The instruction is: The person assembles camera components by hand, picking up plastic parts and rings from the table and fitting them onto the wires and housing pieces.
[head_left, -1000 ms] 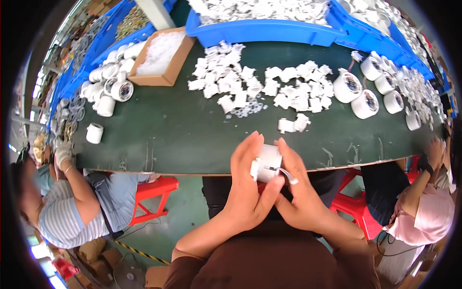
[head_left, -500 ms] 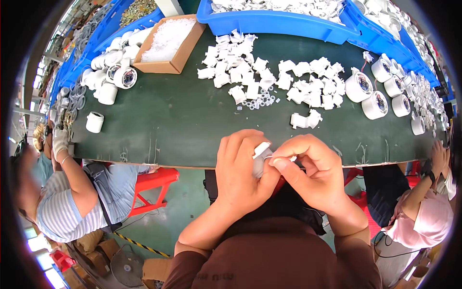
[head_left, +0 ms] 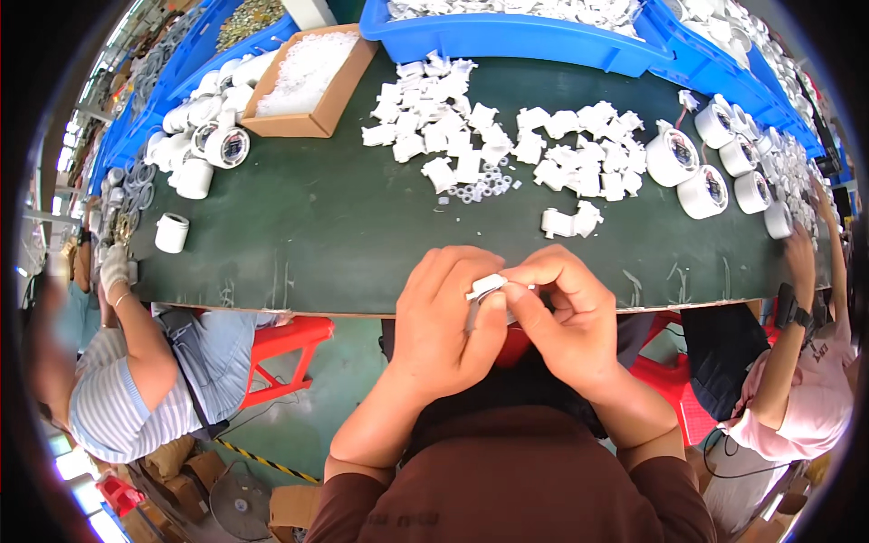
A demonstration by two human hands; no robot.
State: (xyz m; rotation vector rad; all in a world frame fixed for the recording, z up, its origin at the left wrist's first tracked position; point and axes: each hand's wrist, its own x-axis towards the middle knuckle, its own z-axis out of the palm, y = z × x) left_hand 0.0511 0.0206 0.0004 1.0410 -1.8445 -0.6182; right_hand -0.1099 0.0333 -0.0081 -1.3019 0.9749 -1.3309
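Just past the table's near edge, my left hand [head_left: 444,321] is closed around a small white plastic part [head_left: 487,287] with a greyish rounded portion below its top. My right hand [head_left: 568,317] meets it from the right, thumb and forefinger pinched together against the part's end. A tiny white tip shows beside those fingers, but what they pinch is mostly hidden. Beyond my hands lie a pair of white plastic fittings [head_left: 572,220], a heap of similar white fittings [head_left: 593,154], another heap [head_left: 434,109], and several small translucent rings [head_left: 484,187].
White cylindrical housings [head_left: 703,193] stand at right; more [head_left: 193,178] are at left near a lone one [head_left: 172,233]. A cardboard box [head_left: 308,125] of clear pieces and a blue bin [head_left: 507,41] line the back. Co-workers sit on both sides, one on a red stool [head_left: 294,342].
My right hand has moved left and closer to my left hand, its fingertips now against the white part. The co-worker at right has reached farther over the table.
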